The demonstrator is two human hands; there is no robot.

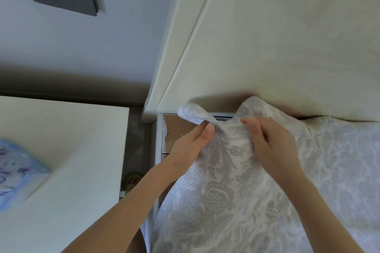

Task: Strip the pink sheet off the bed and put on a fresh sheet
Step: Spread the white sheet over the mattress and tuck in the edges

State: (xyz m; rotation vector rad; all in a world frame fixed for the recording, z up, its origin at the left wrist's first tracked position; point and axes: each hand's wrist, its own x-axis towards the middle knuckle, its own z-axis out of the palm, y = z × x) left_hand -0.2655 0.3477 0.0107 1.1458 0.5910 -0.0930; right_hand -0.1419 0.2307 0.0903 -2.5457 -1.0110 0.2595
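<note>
A pale sheet with a grey floral pattern covers the bed and is bunched up at the head corner. My left hand pinches a twisted end of the sheet near the corner, thumb on top. My right hand grips a raised fold of the same sheet just to the right. Under the lifted corner a strip of brown bed base shows. No pink sheet is in view.
A cream headboard rises right behind the hands. A white bedside cabinet stands to the left with a blue floral fabric item on it. A narrow gap with a wall socket low down separates cabinet and bed.
</note>
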